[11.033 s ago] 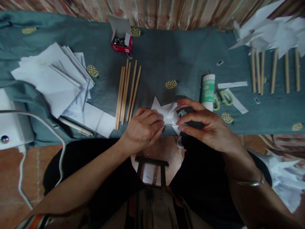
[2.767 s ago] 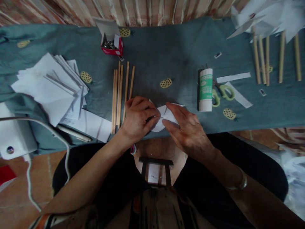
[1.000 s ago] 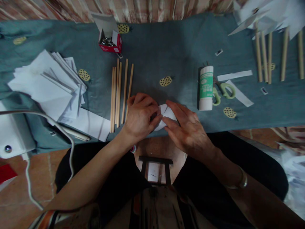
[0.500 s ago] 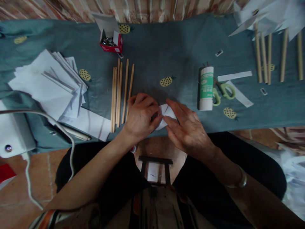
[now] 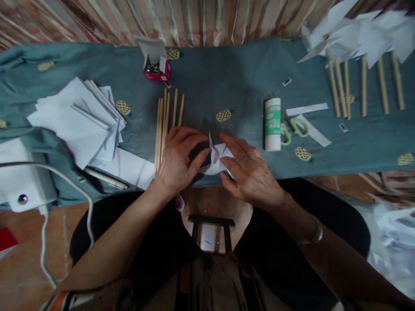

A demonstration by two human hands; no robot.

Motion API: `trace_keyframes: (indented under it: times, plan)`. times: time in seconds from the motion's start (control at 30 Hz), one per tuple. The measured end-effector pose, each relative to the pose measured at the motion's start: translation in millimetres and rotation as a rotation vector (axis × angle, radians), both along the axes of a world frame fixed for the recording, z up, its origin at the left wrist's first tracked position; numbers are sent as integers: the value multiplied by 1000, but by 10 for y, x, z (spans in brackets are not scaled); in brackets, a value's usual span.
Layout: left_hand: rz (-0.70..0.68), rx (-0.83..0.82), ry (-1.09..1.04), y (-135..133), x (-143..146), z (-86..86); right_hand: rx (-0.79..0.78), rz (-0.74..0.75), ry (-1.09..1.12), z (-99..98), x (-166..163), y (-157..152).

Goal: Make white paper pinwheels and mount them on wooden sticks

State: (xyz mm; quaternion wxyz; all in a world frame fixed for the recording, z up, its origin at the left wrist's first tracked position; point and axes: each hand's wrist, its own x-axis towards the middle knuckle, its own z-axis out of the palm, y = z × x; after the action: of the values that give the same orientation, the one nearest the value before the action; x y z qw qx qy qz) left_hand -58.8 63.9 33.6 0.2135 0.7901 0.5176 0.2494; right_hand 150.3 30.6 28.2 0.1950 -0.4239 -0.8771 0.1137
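White folded paper [image 5: 216,159] at the table's [image 5: 227,82] near edge is light and bendy; your left hand [image 5: 177,160] and right hand [image 5: 249,172] pinch its sides with bent fingers

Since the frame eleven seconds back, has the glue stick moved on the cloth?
No. The glue stick lies against the green scissors, beside the paper strips, as before; only the camera shifted.
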Motion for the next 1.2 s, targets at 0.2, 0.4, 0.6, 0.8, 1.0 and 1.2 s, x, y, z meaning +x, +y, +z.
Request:
trace_keyframes:
  times: [0.2,0.4,0.6,0.8,1.0,1.2]
  plan:
    - [23,-138,-58,-113,-91,41,16,22,21,-10,-7,20]
    - [73,-299,-191,-200,-86,83,55,30,32,-68,-21,35]
    - [148,-438,-374,-263,-136,-6,140,8,63,-175,-36,98]
    - [224,-560,-690,-269,-130,-29,127,-10,74,-225,-70,141]
    - [360,-924,-1161,-346,55,81,97,-67,107,-232,-111,168]
    - [270,-1039,-1362,-374,173,36,76,-72,153,-242,-98,189]
